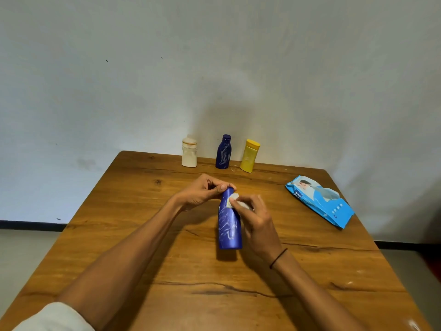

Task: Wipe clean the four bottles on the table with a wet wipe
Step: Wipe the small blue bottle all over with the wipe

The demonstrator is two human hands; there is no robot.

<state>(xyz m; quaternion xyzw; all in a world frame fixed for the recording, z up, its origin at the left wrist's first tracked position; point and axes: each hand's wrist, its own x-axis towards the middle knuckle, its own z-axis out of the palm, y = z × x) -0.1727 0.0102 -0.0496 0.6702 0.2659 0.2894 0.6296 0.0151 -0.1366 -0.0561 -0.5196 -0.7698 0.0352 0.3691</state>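
You are wiping the first blue bottle (229, 223), upright mid-bench: your left hand (202, 191) pinches its cap, your right hand (255, 218) presses the wet wipe (235, 203) against its neck. Next, work down the streaked body.

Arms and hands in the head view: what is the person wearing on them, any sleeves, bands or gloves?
Both hands are bare, no gloves. The left hand has a bare forearm, with a light, off-white sleeve only at the upper arm. The right hand has a thin dark band round the wrist; no sleeve shows there.
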